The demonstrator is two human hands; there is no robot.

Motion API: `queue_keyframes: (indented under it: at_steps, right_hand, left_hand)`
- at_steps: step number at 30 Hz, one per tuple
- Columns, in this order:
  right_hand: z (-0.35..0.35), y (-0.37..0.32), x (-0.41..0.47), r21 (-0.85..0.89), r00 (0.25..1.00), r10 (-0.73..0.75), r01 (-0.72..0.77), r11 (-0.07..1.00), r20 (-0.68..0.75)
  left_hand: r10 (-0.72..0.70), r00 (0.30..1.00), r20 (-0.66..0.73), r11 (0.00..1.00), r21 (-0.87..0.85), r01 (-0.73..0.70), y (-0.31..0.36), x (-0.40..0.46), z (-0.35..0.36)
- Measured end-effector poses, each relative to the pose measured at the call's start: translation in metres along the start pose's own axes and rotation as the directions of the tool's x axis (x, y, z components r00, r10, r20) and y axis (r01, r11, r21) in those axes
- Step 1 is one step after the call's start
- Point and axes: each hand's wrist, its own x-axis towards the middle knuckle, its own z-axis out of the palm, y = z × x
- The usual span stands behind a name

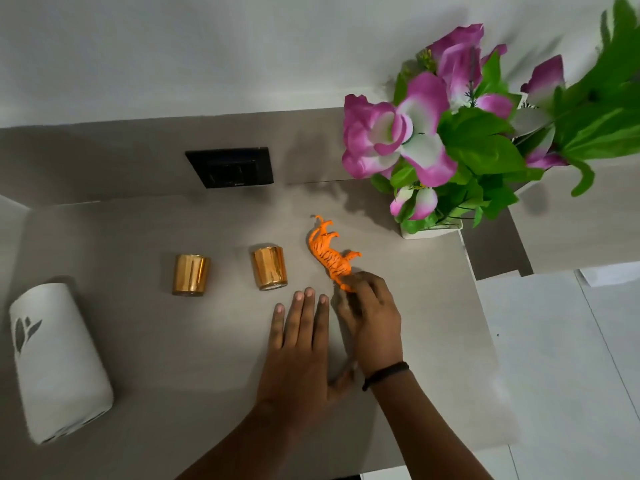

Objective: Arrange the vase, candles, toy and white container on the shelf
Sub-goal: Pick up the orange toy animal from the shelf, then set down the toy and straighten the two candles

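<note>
Toy tiger (330,252) on shelf (138,341), right hand (372,318) fingers apparently pinching its near end, left hand (299,348) flat, released; placement step, next: let go cleanly

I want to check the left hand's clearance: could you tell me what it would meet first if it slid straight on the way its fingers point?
Probably nothing nearby: the flat left hand points up the grey shelf into the gap between the right-hand gold candle holder and the orange toy tiger. Depth is unclear.
</note>
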Motion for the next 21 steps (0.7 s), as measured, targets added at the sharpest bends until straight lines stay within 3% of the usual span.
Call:
queue_keyframes:
  at_steps: [3,5,9,18,21]
  right_hand:
    - [-0.001,-0.011,0.016,0.248,0.966,0.245,-0.218,0.944,-0.084]
    - [0.001,-0.018,0.03,0.423,0.893,0.439,-0.361,0.831,-0.102]
    - [0.005,-0.021,0.061,0.62,0.773,0.634,-0.486,0.616,-0.025]
    - [0.001,-0.025,0.058,0.561,0.724,0.689,-0.56,0.61,-0.027]
    - [-0.004,-0.037,0.025,0.514,0.686,0.727,-0.614,0.599,-0.028]
  left_hand:
    - [-0.009,1.0,0.006,1.0,0.011,0.009,0.0,0.001,-0.001]
    - [-0.006,1.0,-0.01,1.0,0.007,0.006,0.0,0.001,0.0]
    - [-0.029,0.999,-0.028,0.999,-0.022,0.029,0.001,0.001,0.0]
    - [-0.011,0.992,-0.123,0.997,-0.077,0.001,-0.001,-0.002,0.009]
    - [-0.041,0.973,-0.229,0.966,-0.257,-0.02,-0.005,-0.014,0.007]
